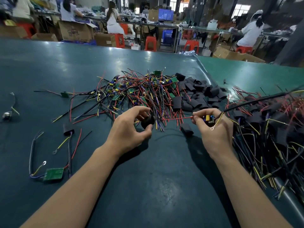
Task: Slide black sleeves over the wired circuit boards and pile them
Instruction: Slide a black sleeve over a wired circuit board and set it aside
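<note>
From the head camera, the left hand (pixel 131 129) pinched a short black soft sleeve (pixel 147 121) between its thumb and curled fingers, just over the dark green table top (pixel 49 66). The right hand (pixel 213 129) pinched a small wired circuit board (pixel 208 118) with a yellow part on it, and its fingertips also held the board's thin red wire (pixel 177 118). The two hands were near each other but apart. Behind them lay a big tangled heap of green boards with red, yellow and black wires (pixel 139 92). Beside that heap sat a pile of loose black sleeves (pixel 197 94). On the right was a pile of sleeved boards (pixel 271 125). One loose green board (pixel 53 173) lay at the left.
</note>
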The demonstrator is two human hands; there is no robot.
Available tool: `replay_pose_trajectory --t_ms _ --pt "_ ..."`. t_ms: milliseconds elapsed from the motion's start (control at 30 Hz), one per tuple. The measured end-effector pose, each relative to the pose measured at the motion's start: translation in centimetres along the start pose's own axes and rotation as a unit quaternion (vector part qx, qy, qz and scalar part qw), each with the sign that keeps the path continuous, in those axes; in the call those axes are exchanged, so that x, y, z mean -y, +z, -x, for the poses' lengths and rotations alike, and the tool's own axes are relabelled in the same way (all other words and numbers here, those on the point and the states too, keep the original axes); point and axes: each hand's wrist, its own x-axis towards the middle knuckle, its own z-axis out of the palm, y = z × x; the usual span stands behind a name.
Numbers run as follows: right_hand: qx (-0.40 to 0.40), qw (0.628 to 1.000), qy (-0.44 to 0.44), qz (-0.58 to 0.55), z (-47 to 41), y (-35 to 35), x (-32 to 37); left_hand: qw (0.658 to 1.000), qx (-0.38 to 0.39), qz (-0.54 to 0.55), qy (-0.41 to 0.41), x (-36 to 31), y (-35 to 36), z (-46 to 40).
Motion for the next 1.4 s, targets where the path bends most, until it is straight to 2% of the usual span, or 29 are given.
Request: replay_pose_trajectory --t_ms 333,600,967,1400 --pt "-0.022 0.997 -0.073 0.025 0.6 0.3 0.8 1.0 0.013 0.001 0.013 -0.1 0.2 0.0" --pt "-0.056 0.97 -0.221 0.085 1.1 0.7 0.9 0.999 0.035 -0.001 0.026 -0.2 0.1 0.0" --pt "-0.04 0.987 -0.153 0.034 0.6 0.4 0.7 0.999 0.039 0.01 0.009 0.0 0.4 0.0" --pt "-0.015 0.994 -0.107 0.032 0.7 0.1 0.7 0.995 0.071 0.045 0.061 -0.6 0.1 0.0"
